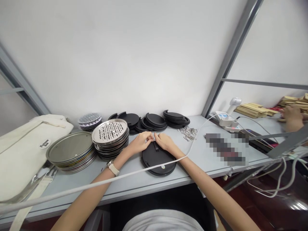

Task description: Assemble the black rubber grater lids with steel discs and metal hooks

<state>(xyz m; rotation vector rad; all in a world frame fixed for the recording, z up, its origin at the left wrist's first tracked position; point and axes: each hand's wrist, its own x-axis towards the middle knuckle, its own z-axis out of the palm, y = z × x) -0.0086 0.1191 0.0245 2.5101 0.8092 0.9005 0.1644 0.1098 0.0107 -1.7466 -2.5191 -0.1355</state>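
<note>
A black round disc (158, 162) lies on the table in front of me, with a short black raised strip (156, 146) near its far edge and a small pale sticker. My left hand (141, 142) and my right hand (165, 141) meet over that far edge, fingertips pinched close together. Something small and shiny shows between them, too small to name. Several small metal clips or hooks (189, 132) are scattered on the table to the right of my right hand. Behind my hands stand stacks of black round parts with rims (154, 120).
Left of my hands are stacked metal grater discs (110, 131), flat round plates (69, 147) and a cream bag (26, 144). A white cable (134, 169) crosses over my forearms. At right are a power strip (227, 121), wooden pieces (255, 110) and another person's hand (292, 115).
</note>
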